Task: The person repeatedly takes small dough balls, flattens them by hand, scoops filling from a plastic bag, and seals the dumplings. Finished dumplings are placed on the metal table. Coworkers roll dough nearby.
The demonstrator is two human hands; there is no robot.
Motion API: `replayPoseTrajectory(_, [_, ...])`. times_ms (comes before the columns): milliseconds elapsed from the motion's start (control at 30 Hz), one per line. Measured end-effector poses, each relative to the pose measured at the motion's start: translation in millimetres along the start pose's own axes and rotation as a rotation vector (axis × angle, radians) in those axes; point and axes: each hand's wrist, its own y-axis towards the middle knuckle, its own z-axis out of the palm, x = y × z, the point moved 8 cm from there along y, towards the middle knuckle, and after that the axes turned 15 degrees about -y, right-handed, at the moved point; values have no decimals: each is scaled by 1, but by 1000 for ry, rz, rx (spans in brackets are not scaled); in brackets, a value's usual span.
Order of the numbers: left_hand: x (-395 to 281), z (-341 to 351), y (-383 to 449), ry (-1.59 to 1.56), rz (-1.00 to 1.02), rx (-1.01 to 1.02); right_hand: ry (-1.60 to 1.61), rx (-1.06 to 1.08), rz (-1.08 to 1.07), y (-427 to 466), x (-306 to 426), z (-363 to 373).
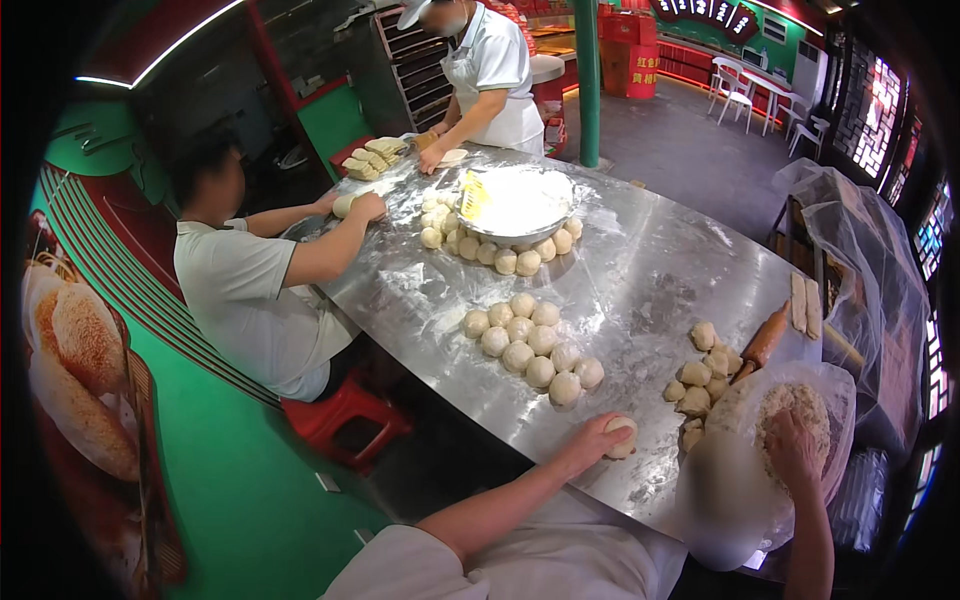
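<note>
My left hand [588,442] holds a round ball of dough [624,435] low over the near edge of the steel table [652,277]. At the lower right, my right hand [795,450] reaches into a crumbly pale mixture [804,405] inside a container lined with clear plastic [840,382]. Its fingertips are sunk in the mixture, so their grip is hidden. Several smooth dough balls [519,352] sit grouped beyond my left hand. Between my hands lie rough dough pieces [695,400], beside a wooden rolling pin [766,335].
A wide metal bowl of white flour [525,199] with a yellow scraper [472,196] stands amid more dough balls [505,261]. One person [255,300] works dough at the left, another [491,82] at the far end. Flat dough strips [806,304] lie at the right edge.
</note>
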Motion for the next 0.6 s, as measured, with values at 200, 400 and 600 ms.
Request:
replayPoseTrajectory(200, [6, -9, 3, 2, 34, -11, -63, 54, 62, -2, -8, 9])
replayPoseTrajectory(400, [13, -12, 10, 33, 40, -20, -27, -196, 80, 4, -39, 4])
replayPoseTrajectory(600, [12, -13, 8, 76, 43, -11, 588, 84, 507, 3, -38, 8])
